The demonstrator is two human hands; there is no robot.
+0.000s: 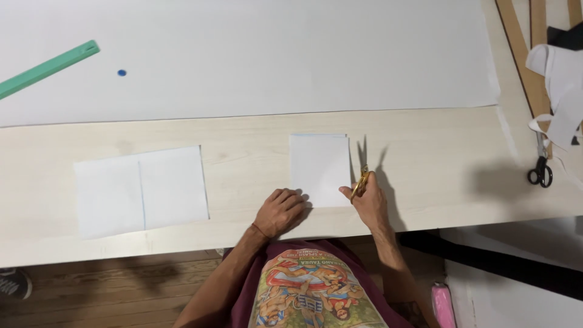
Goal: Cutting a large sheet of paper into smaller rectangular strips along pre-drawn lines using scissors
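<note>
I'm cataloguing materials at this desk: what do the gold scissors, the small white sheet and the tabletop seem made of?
Gold scissors in the right hand: probably metal, shiny gold handles and thin blades. Small white sheet under the left hand: likely matte paper, flat with crisp edges. Tabletop: pale wood or wood-look laminate, faint grain lines.

Two pairs of scissors are in sight: a gold-handled pair [361, 176] near the middle of the frame and a black-handled pair [540, 169] at the right edge. Three sheets of white paper lie out: one large sheet [255, 54] across the top, one creased sheet [143, 191] at lower left, and one small sheet [320, 167] at centre. One green ruler [45, 68] sits upper left, with one blue dot [122, 73] beside it. Two hands, left hand [280, 211] and right hand [368, 203], are at lower centre.
</note>
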